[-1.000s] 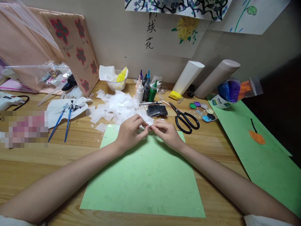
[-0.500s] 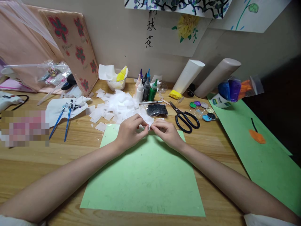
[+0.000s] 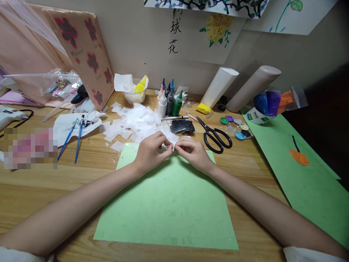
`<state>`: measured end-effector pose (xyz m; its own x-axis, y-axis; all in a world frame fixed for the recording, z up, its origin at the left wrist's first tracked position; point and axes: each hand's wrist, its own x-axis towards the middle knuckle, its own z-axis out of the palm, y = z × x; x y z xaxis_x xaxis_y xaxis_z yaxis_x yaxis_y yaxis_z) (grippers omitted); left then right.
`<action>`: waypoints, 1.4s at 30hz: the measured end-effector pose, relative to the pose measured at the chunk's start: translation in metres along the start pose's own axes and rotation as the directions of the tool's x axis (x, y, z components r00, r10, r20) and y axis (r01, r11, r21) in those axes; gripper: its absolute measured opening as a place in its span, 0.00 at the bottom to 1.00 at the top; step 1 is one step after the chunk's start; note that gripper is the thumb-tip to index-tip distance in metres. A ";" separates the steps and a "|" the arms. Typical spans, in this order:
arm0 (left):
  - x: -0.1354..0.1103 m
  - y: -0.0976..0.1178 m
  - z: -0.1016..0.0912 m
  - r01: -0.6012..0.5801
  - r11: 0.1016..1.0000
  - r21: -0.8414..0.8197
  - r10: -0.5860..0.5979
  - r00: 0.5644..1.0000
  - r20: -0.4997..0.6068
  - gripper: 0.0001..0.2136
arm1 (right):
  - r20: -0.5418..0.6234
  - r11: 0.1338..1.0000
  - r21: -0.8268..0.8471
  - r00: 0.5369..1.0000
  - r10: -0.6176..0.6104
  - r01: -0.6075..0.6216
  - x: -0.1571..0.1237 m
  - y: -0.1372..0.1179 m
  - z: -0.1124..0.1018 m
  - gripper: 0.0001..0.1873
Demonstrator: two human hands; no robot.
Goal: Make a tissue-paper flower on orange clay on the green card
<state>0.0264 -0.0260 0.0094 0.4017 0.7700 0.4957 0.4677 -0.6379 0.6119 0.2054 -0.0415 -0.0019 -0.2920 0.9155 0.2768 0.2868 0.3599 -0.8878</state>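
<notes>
My left hand [image 3: 152, 151] and my right hand [image 3: 194, 153] meet over the far edge of a green paper sheet [image 3: 166, 207]. Thumb and fingers of each are pinched together around a small white paper piece [image 3: 173, 147], mostly hidden by the fingertips. Just beyond them lies a loose pile of white paper pieces [image 3: 141, 120]. To the right of my right hand rest black-handled scissors [image 3: 215, 135], partly spread. A black packet [image 3: 182, 126] lies right behind the fingers.
Paint bottles [image 3: 169, 103] and a clear bowl [image 3: 135, 96] holding a yellow bottle stand at the back. Two paintbrushes [image 3: 79, 140] lie on crumpled tissue at left. Paint-filled lids [image 3: 241, 134] and more green sheets [image 3: 308, 189] are at right.
Both hands stay pinched in nearly the same place. The whole view has shifted very slightly; nothing else has visibly moved.
</notes>
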 end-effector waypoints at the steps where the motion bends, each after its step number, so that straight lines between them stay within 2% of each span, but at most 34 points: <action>1: 0.000 0.000 0.000 0.000 1.000 -0.002 0.000 1.000 0.001 0.05 | 0.001 1.000 0.000 1.000 -0.001 0.001 0.000 0.000 0.000 0.10; 11: -0.001 0.000 0.000 -0.003 1.000 0.010 0.003 1.000 0.017 0.05 | -0.009 0.999 0.020 0.999 0.045 -0.045 0.000 -0.002 0.000 0.10; 16: -0.001 0.002 0.001 -0.044 0.993 0.111 0.038 0.998 0.054 0.05 | -0.043 0.997 0.044 0.997 0.071 -0.069 0.000 0.001 0.000 0.10; 21: -0.002 0.002 0.002 -0.054 0.980 0.193 0.048 0.998 0.035 0.05 | -0.050 0.998 -0.028 0.997 0.054 -0.055 0.000 0.002 0.000 0.09; 27: -0.004 -0.001 0.003 -0.078 0.979 0.190 0.074 0.997 0.031 0.05 | -0.035 0.995 -0.094 0.999 0.026 -0.030 0.000 0.000 0.000 0.09; 33: -0.004 0.001 0.004 -0.074 0.969 0.237 0.082 0.996 -0.020 0.05 | -0.043 0.994 -0.107 0.999 0.016 -0.020 -0.001 -0.002 0.000 0.09; 42: -0.004 0.001 0.003 -0.123 0.977 0.173 0.128 0.992 -0.019 0.03 | -0.012 0.996 -0.086 1.000 0.011 -0.012 -0.001 -0.001 0.001 0.08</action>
<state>0.0273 -0.0300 0.0062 0.4430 0.6818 0.5821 0.5440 -0.7206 0.4299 0.2050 -0.0431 -0.0020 -0.2778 0.9216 0.2709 0.3679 0.3626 -0.8562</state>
